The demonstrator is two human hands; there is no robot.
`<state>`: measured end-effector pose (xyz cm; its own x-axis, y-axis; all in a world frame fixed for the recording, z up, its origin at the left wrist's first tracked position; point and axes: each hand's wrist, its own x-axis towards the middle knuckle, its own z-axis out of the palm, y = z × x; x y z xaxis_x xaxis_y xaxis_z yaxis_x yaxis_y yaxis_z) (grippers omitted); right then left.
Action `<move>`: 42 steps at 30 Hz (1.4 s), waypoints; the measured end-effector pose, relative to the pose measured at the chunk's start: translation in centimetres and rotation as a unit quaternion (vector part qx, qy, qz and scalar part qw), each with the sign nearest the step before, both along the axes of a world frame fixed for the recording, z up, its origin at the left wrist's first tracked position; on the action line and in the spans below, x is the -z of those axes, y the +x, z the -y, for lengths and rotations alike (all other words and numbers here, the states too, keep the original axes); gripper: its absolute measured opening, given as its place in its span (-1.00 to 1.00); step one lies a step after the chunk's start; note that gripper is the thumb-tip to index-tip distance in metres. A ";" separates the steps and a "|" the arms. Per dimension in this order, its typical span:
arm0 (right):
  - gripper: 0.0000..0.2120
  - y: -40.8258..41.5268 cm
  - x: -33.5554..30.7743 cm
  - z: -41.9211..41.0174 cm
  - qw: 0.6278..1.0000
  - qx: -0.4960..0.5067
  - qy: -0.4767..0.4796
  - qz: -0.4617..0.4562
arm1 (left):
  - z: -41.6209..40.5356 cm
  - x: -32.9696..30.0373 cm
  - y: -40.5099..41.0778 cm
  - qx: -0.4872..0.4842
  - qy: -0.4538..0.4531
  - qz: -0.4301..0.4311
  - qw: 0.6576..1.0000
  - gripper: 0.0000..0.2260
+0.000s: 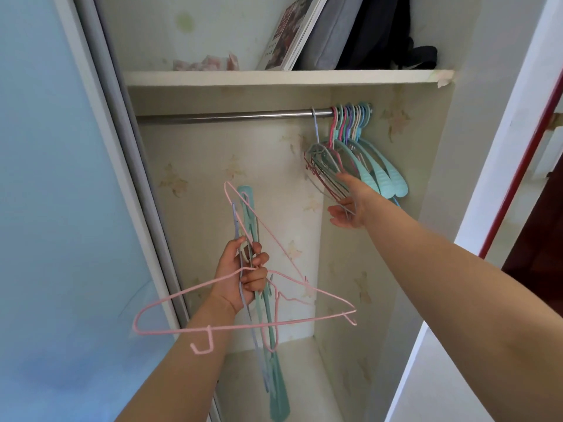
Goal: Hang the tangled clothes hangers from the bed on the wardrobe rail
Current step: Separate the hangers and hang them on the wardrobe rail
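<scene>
My left hand (243, 272) grips a tangled bunch of hangers (262, 300) below the rail: pink wire ones, a lilac one and a teal plastic one that hangs down. The steel wardrobe rail (228, 114) runs under the shelf. Several hangers (350, 123) are hooked on at its right end, teal plastic ones and thin wire ones. My right hand (350, 205) reaches up to the lower ends of the hung wire hangers (326, 172), with fingers extended and touching them.
A white shelf (274, 78) above the rail carries a book (289, 35), a grey cushion and a dark bag. A blue sliding door (54, 178) stands at the left. The wardrobe's right wall (426, 178) is close to the hung hangers.
</scene>
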<state>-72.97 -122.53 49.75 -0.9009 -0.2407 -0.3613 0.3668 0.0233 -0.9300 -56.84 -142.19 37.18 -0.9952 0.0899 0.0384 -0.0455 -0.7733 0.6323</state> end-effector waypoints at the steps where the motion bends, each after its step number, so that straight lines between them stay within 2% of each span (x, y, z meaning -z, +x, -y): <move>1: -0.33 0.2 0.3 -0.3 1.000 0.011 -0.005 -0.012 | 0.0 -0.1 0.1 0.004 0.003 -0.005 1.000 -0.72; 4: -0.33 0.9 2.2 -0.3 0.998 0.036 -0.009 -0.050 | -0.1 -0.3 0.5 0.023 0.011 -0.020 0.999 -0.74; 7: -0.28 2.6 6.8 0.2 0.974 0.130 0.091 -0.161 | 0.0 -0.1 0.8 0.047 0.026 -0.033 0.998 -0.75; 9: -0.34 4.6 10.5 0.3 0.951 0.123 0.167 -0.231 | 0.0 0.0 0.7 0.070 0.040 -0.034 0.996 -0.76; 11: -0.31 6.2 13.4 0.3 0.927 -0.005 0.229 -0.299 | 0.0 0.1 0.6 0.085 0.036 -0.025 0.995 -0.76; 15: 0.09 7.2 14.4 0.7 0.856 -0.276 0.265 -0.348 | -0.7 0.7 0.4 0.149 0.036 -0.025 0.988 -0.70; 18: 0.21 7.3 13.9 1.2 0.816 -0.366 0.265 -0.359 | -1.3 0.6 0.4 0.174 0.034 -0.031 0.984 -0.66; 21: 0.15 7.1 14.1 1.1 0.831 -0.362 0.229 -0.356 | -1.5 0.4 0.5 0.171 0.020 -0.032 0.985 -0.68; 23: 0.03 7.0 13.9 0.9 0.867 -0.345 0.189 -0.305 | -1.5 0.2 0.5 0.185 0.040 -0.043 0.981 -0.67; 25: 0.04 7.0 13.8 1.1 0.894 -0.323 0.152 -0.270 | -1.5 0.4 0.6 0.191 0.053 -0.044 0.979 -0.65; 28: 0.06 7.4 13.6 1.5 0.886 -0.328 0.151 -0.291 | -1.5 0.9 0.8 0.195 0.070 -0.051 0.977 -0.64; 31: 0.13 7.1 14.7 0.9 0.839 -0.356 0.220 -0.347 | -1.3 0.9 1.1 0.193 0.087 -0.072 0.975 -0.65; 33: 0.23 6.8 15.7 -0.3 0.815 -0.384 0.273 -0.337 | -0.8 0.6 1.2 0.189 0.091 -0.083 0.974 -0.65; 36: 0.32 6.7 17.2 -1.2 0.822 -0.379 0.291 -0.310 | -0.6 0.1 1.4 0.190 0.094 -0.086 0.973 -0.64; 38: 0.28 6.9 17.4 -1.0 0.820 -0.386 0.289 -0.307 | -0.7 0.0 1.4 0.193 0.092 -0.084 0.973 -0.64; 42: 0.20 7.1 17.1 -1.2 0.842 -0.381 0.253 -0.285 | -0.1 -0.4 1.4 0.197 0.056 -0.076 0.976 -0.63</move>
<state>-65.92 -121.29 32.62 -0.6158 -0.7729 -0.1529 -0.4360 0.4960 -0.7509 -55.46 -142.07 37.55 -0.8663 0.4516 0.2135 -0.2663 -0.7791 0.5675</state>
